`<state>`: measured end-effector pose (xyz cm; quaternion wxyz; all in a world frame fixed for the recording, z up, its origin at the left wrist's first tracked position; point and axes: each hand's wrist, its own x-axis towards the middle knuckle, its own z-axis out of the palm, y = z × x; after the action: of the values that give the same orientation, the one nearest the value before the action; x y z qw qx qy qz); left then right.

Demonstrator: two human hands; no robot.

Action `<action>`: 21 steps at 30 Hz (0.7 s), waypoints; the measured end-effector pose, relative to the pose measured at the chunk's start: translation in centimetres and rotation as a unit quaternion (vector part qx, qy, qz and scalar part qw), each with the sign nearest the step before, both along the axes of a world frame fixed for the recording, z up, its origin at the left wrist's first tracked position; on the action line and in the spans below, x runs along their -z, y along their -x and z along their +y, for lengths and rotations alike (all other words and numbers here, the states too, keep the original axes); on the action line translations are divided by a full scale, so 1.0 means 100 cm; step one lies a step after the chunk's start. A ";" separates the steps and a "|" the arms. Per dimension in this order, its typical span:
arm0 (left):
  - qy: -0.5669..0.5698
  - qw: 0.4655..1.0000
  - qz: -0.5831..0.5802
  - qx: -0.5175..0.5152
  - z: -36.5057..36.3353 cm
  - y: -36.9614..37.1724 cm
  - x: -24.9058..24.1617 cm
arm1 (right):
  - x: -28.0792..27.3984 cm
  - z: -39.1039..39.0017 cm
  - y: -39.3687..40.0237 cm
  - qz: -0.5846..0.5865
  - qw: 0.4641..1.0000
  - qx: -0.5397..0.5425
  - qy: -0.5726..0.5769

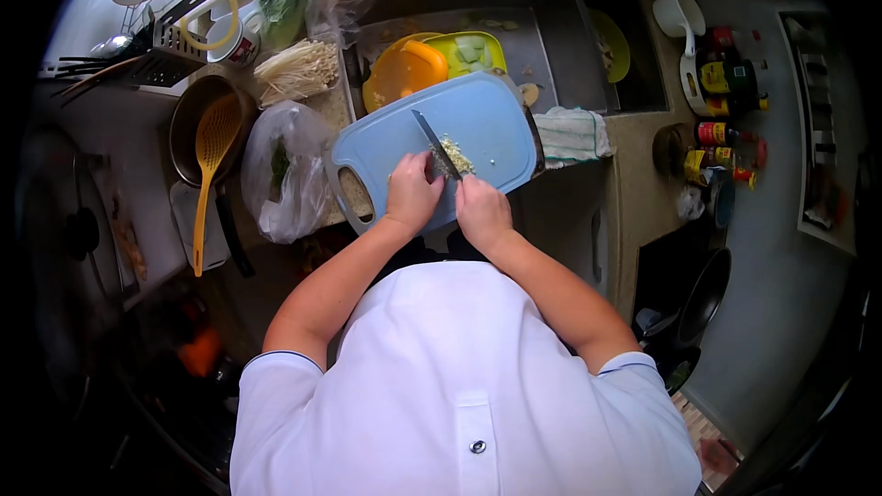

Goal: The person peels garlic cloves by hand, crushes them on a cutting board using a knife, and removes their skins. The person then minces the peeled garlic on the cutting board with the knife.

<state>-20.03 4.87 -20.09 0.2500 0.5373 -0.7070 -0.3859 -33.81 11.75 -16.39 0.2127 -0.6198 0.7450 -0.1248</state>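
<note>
A light blue cutting board (386, 142) lies at a slant over the sink's front edge. On it sits a small heap of finely chopped pale bits, perhaps garlic (456, 156). My right hand (484, 213) is closed around the handle of a kitchen knife (428, 131), whose dark blade points away to the upper left beside the heap. Close to the blade's left side is my left hand (413, 191), its fingers bent and drawn together. Whether those fingertips press on the blade or on some bits is hidden.
Behind the board, the sink (533, 32) holds an orange colander (404, 69) and a green tray (491, 46) of pale green pieces. Left are enoki mushrooms (299, 69), a plastic bag (285, 193) and a pot (184, 142) with a yellow slotted spoon (216, 138). A towel (574, 136) lies right.
</note>
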 end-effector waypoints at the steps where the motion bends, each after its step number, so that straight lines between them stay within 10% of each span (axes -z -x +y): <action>1: -0.003 1.000 -0.006 0.003 0.000 0.000 0.000 | -0.003 0.000 0.001 0.000 1.000 0.002 0.000; 21: 0.001 1.000 -0.003 -0.002 0.001 0.007 -0.001 | -0.006 -0.006 0.029 0.017 1.000 -0.011 0.001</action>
<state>-20.72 4.94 -19.98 0.2491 0.5396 -0.7073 -0.3827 -36.74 11.14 -15.78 0.2009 -0.6300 0.7416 -0.1131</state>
